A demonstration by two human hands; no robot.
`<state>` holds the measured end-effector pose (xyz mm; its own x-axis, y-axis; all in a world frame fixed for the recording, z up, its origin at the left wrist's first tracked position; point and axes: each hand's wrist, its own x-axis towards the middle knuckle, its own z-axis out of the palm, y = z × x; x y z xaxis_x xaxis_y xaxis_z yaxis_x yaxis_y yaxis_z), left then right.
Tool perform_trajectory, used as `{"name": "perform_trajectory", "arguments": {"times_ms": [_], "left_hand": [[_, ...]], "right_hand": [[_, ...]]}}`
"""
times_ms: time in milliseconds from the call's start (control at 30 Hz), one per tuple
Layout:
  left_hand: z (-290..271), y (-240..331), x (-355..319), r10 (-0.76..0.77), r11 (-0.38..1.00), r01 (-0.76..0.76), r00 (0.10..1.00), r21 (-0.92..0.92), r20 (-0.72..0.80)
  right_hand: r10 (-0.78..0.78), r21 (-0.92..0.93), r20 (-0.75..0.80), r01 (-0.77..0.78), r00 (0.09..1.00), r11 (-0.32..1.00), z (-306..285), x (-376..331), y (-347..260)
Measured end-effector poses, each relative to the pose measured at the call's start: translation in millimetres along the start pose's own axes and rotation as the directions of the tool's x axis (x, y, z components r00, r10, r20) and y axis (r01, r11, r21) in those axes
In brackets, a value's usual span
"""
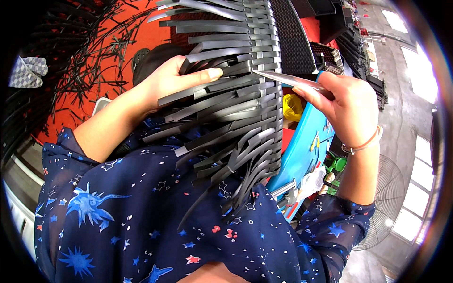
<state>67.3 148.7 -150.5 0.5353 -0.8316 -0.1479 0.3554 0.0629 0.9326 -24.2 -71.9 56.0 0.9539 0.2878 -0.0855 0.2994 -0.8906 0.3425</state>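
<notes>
A piece of black strip weaving (pixel 265 96) stands upright before me, its loose flat ends fanning out to the left. My left hand (pixel 172 82) is closed on one black strip (pixel 237 69), thumb lying along the top; its other fingers are hidden behind the strips. From the right, my right hand (pixel 351 101) grips a pointed, tapered metal tool (pixel 290 79). The tip of this tool meets the weave where the held strip enters it. Farther down, several strip ends (pixel 245 146) curl and hang toward my lap.
Right of the weave stands a blue tabletop (pixel 302 137) with yellow-handled pliers (pixel 315 142) on it. A yellow bag (pixel 292 107), a white plastic bag (pixel 311 181) and a large fan (pixel 389 188) are nearby. Black strip scraps (pixel 94 66) litter the red floor (pixel 134 23) at left.
</notes>
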Motion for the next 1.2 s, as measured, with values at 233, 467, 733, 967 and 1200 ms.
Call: {"name": "perform_trajectory", "arguments": {"times_ms": [233, 467, 733, 967, 1200], "left_hand": [[-4, -6, 5, -0.006, 0.999, 0.006, 1.000, 0.037, 0.017], [5, -1, 1, -0.031, 0.997, 0.028, 0.998, -0.066, -0.052], [3, -5, 8, -0.073, 0.984, 0.063, 0.996, -0.170, -0.054], [-4, -18, 11, -0.144, 0.971, 0.122, 0.985, -0.208, -0.093], [-12, 3, 5, -0.064, 0.996, 0.070, 0.991, 0.048, -0.114]], "right_hand": [[-0.011, -0.016, 0.018, 0.011, 1.000, 1.000, 2, 0, 3], [0.129, 0.119, 0.050, -0.134, 0.990, 0.984, 26, -11, -1], [0.282, 0.255, 0.021, -0.277, 0.959, 0.926, 46, -26, -11], [0.226, 0.207, -0.084, -0.205, 0.970, 0.957, 49, -17, -12], [0.228, 0.149, -0.037, -0.220, 0.973, 0.964, 40, -14, -12]]}}
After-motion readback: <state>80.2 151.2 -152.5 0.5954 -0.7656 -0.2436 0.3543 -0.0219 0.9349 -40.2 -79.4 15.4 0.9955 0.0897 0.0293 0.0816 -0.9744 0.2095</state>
